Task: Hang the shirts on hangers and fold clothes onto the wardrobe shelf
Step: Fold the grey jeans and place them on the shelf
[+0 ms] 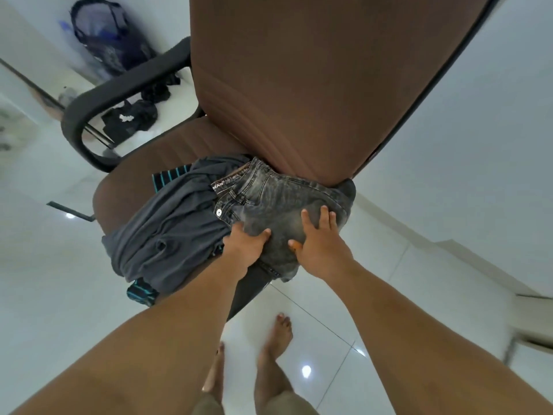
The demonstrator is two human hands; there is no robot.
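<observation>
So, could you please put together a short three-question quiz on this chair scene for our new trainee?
1. True or false: both hands rest on the jeans.
2. Multiple choice: what lies directly beside the jeans on the chair seat? A) a white towel B) a dark grey garment C) a red jacket
3. Short answer: where is the dark mesh bag?

Key
1. True: the left hand and the right hand both lie on the denim.
2. B, with a teal-striped garment showing underneath it.
3. On the floor behind the chair's armrest, against the wall.
</observation>
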